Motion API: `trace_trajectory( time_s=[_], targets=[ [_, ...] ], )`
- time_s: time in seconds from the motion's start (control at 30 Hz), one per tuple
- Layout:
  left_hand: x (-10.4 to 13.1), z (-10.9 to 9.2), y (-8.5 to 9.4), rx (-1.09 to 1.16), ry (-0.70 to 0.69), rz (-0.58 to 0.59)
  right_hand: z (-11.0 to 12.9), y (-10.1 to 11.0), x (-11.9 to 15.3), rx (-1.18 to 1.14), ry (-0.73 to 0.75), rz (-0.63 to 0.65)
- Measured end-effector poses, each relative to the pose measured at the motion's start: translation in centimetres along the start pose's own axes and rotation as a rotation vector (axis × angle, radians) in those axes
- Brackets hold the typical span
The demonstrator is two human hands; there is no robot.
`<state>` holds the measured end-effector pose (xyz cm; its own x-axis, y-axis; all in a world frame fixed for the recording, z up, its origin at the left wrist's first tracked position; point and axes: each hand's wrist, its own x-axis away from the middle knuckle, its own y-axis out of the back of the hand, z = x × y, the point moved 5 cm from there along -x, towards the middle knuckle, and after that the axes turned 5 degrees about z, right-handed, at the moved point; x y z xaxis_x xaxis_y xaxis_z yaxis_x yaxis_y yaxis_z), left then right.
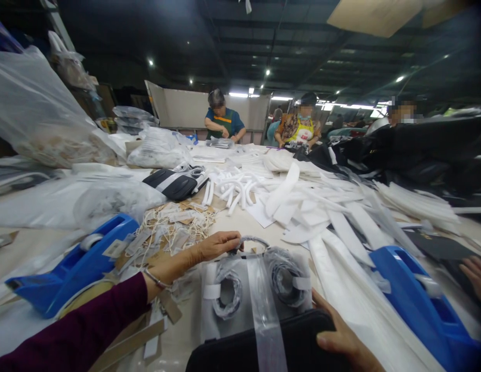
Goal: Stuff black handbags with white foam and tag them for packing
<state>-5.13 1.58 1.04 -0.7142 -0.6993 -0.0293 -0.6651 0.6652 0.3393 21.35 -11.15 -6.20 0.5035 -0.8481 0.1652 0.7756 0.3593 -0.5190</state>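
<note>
In front of me stands a black bag [233, 351] with a grey panel behind its dark front. A clear plastic strip [266, 310] runs down its middle. Two coiled straps wrapped in plastic, one on the left [228, 294] and one on the right [286, 281], are fixed to the panel with white bands. My left hand [223, 243] is closed on the left end of the bag's carry handle [256, 239], at the top. Around the bag's right edge, my right hand [337, 333] grips with its thumb on the black front; its other fingers are partly hidden behind.
Blue tape dispensers stand left [81, 263] and right [422, 305]. Tags with strings [174, 227], white foam tubes [235, 188] and white foam sheets [314, 201] cover the table. Another black bag [174, 183] lies beyond. Co-workers sit opposite; another person's hand [477, 276] is at right.
</note>
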Motion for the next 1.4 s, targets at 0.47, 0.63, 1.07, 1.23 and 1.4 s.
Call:
trace_trajectory(
  time_s=[0.47,0.63,1.07,1.23,1.4],
  targets=[
    [-0.1,0.1,3.3,0.093,0.093,0.141,0.0,0.2,0.1,0.054,-0.036,-0.007],
    [1.2,-0.6,3.7,0.113,0.109,0.249,0.0,0.5,0.3,0.058,-0.052,-0.043],
    [-0.1,0.0,3.9,-0.137,0.081,0.17,0.4,0.0,0.3,0.085,-0.045,-0.055],
    [-1.2,-0.1,3.7,-0.256,0.02,0.109,0.5,-0.4,0.2,0.026,-0.06,-0.077],
    [-1.7,-1.8,3.7,-0.453,-0.049,-0.053,1.0,-0.5,0.5,-0.02,-0.149,-0.207]
  ],
)
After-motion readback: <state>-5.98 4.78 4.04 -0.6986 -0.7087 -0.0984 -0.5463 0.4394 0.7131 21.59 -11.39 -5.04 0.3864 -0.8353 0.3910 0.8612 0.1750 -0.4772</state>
